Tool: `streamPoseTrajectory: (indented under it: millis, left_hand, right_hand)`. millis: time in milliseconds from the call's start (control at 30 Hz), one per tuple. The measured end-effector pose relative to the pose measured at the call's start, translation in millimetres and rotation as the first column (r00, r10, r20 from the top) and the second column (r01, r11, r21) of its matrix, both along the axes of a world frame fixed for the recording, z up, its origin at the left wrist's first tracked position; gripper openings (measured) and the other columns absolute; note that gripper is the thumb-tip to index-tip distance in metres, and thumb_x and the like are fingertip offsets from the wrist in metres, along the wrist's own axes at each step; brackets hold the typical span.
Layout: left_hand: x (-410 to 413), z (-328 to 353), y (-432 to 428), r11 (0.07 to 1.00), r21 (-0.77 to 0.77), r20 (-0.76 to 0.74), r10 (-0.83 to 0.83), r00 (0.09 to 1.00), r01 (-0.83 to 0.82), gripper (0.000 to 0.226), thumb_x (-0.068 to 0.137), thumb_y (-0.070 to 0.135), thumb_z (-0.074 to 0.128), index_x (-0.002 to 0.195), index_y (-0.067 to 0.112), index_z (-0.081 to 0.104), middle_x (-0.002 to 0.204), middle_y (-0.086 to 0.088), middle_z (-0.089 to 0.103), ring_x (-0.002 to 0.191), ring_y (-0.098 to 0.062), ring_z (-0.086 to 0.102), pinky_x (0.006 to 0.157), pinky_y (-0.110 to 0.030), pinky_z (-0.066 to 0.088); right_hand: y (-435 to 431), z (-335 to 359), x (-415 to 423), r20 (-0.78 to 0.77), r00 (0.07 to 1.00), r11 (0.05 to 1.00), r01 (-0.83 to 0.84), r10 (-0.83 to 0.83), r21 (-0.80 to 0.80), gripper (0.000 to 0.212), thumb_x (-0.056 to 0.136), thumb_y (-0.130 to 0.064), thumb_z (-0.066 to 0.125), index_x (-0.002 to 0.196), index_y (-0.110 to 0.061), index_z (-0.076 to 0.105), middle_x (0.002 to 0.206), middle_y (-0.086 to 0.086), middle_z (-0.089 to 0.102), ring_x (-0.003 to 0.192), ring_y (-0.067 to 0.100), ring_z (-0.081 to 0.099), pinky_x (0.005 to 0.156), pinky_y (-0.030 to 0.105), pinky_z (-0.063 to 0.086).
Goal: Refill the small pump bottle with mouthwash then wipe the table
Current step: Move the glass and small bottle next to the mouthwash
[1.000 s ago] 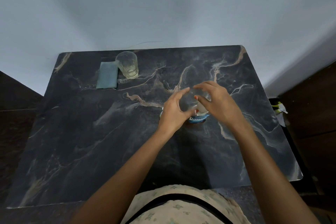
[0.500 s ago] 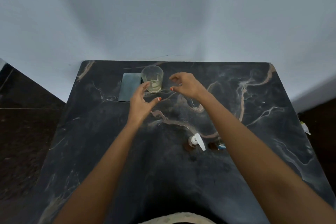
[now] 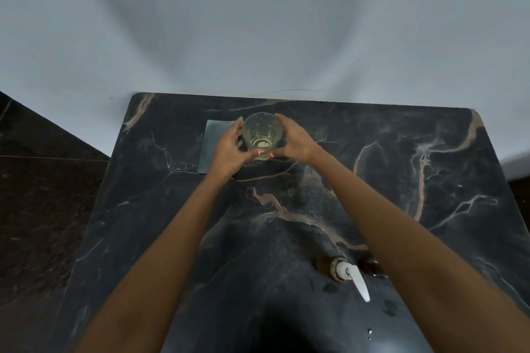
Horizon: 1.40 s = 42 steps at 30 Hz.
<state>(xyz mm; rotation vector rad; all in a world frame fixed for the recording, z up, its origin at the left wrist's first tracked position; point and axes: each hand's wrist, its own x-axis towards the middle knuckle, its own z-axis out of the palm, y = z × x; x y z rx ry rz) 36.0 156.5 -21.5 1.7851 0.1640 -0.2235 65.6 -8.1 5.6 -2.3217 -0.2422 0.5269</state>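
Both hands are at the far side of the bench and hold one glass between them. The left hand (image 3: 229, 149) is curled round the left side of the glass (image 3: 261, 130), the right hand (image 3: 295, 140) round its right side. The two thumbs meet at its near side, close to the bottom.

Close to the near edge of the bench (image 3: 172, 238), a little toward the right, stands the small pump bottle (image 3: 341, 268). Its body is brown and its pump head is white, with the long spout pointing toward the near edge. The right forearm (image 3: 401, 238) passes just beside it and covers part of another small brown thing (image 3: 370, 265); what this thing is, I cannot tell. Some small wet drops (image 3: 329, 288) lie on the dark surface around the bottle.

The middle of the bench is dark stone with pale and brownish veins, and both forearms cross above it.

Near the far edge, left of the centre, is the glass. It is clear, and a low layer of pale yellowish liquid (image 3: 259, 143) is in its bottom. Whether it stands on the bench or is a bit lifted, I cannot say. A grey-blue cloth (image 3: 212, 135) lies flat just to the left of it, partly under the left hand. Behind the far edge is a plain pale wall (image 3: 258, 23), and left of the bench a dark floor (image 3: 43, 209).
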Motion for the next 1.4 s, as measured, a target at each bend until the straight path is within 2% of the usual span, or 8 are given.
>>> streamPoseTrajectory:
  millis: [300, 467, 600, 733, 967, 1167, 1300, 1400]
  left_hand:
    - [-1.1, 5.4, 0.0, 0.994, -0.104, -0.034, 0.017, 0.999, -0.02, 0.085, 0.06, -0.006, 0.077, 0.134, 0.005, 0.037, 0.13, -0.002, 0.05, 0.117, -0.009, 0.048, 0.096, -0.018, 0.041]
    - [-22.6, 25.0, -1.7, 0.996, -0.091, 0.006, 0.006, 1.0, -0.006, 0.082, 0.06, -0.009, 0.076, 0.132, 0.004, 0.04, 0.121, 0.001, 0.052, 0.114, -0.011, 0.051, 0.088, -0.007, 0.043]
    - [-51.6, 45.5, -1.6, 0.998, -0.064, 0.034, -0.025, 0.999, 0.027, 0.083, 0.058, -0.006, 0.078, 0.132, 0.005, 0.042, 0.122, -0.001, 0.055, 0.112, -0.012, 0.054, 0.093, -0.017, 0.044]
    - [-88.7, 61.0, -2.4, 0.995, -0.091, 0.053, -0.037, 0.998, 0.042, 0.083, 0.055, -0.006, 0.08, 0.13, 0.006, 0.044, 0.111, 0.008, 0.057, 0.098, -0.002, 0.058, 0.077, -0.005, 0.046]
    - [-148.9, 68.1, 1.7, 0.984, -0.17, 0.046, -0.044, 0.998, 0.051, 0.082, 0.055, -0.011, 0.077, 0.128, 0.008, 0.045, 0.113, 0.008, 0.058, 0.104, -0.003, 0.058, 0.088, -0.013, 0.047]
    - [-188.9, 62.7, 7.8, 0.981, -0.179, 0.013, -0.069, 0.998, 0.07, 0.085, 0.056, -0.017, 0.074, 0.132, 0.001, 0.04, 0.123, -0.003, 0.054, 0.113, -0.013, 0.053, 0.09, -0.012, 0.046]
    - [-210.3, 50.9, 6.9, 0.977, -0.189, -0.037, -0.11, 0.993, 0.101, 0.085, 0.057, -0.02, 0.071, 0.133, 0.001, 0.038, 0.126, -0.006, 0.052, 0.115, -0.017, 0.052, 0.097, -0.023, 0.043]
    - [-220.9, 38.9, 4.2, 0.973, -0.189, -0.066, -0.145, 0.987, 0.13, 0.085, 0.058, -0.023, 0.068, 0.133, -0.001, 0.036, 0.124, -0.006, 0.051, 0.115, -0.017, 0.051, 0.093, -0.015, 0.044]
  right_hand:
    - [6.5, 0.1, -5.2, 0.026, 0.997, 0.995, 0.064, -0.066, 0.08, 0.083, 0.067, -0.01, 0.079, 0.134, -0.005, 0.031, 0.132, 0.015, 0.049, 0.121, 0.028, 0.047, 0.09, 0.018, 0.034]
    - [3.7, 18.0, -27.4, 0.025, 0.998, 0.994, 0.055, -0.058, 0.097, 0.084, 0.066, -0.009, 0.08, 0.134, -0.004, 0.031, 0.134, 0.016, 0.048, 0.122, 0.028, 0.046, 0.096, 0.024, 0.036]
    - [0.0, 37.6, -57.7, 0.037, 0.998, 0.995, 0.039, -0.043, 0.089, 0.08, 0.066, -0.007, 0.08, 0.131, -0.004, 0.033, 0.131, 0.016, 0.05, 0.119, 0.028, 0.049, 0.092, 0.021, 0.036]
    - [-1.8, 57.7, -93.5, 0.051, 0.998, 0.998, 0.017, -0.019, 0.053, 0.082, 0.066, -0.009, 0.08, 0.131, -0.002, 0.032, 0.128, 0.015, 0.051, 0.116, 0.027, 0.05, 0.088, 0.019, 0.037]
    - [3.7, 72.4, -157.8, 0.073, 0.997, 0.999, 0.037, -0.038, 0.014, 0.084, 0.065, -0.01, 0.081, 0.131, -0.002, 0.031, 0.13, 0.016, 0.05, 0.119, 0.027, 0.049, 0.095, 0.026, 0.039]
    - [10.4, 58.0, -205.5, 0.095, 0.989, 0.991, 0.104, -0.111, 0.084, 0.08, 0.063, -0.01, 0.082, 0.127, -0.003, 0.035, 0.125, 0.015, 0.053, 0.113, 0.025, 0.053, 0.086, 0.02, 0.04]
    - [10.1, 39.9, -232.8, 0.079, 0.984, 0.977, 0.145, -0.159, 0.155, 0.079, 0.061, -0.01, 0.083, 0.125, -0.004, 0.037, 0.121, 0.012, 0.056, 0.104, 0.015, 0.054, 0.082, 0.013, 0.04]
    - [9.7, 26.8, -247.8, 0.018, 0.98, 0.961, 0.191, -0.198, 0.199, 0.078, 0.061, -0.008, 0.082, 0.125, -0.004, 0.037, 0.122, 0.014, 0.055, 0.109, 0.021, 0.055, 0.09, 0.023, 0.045]
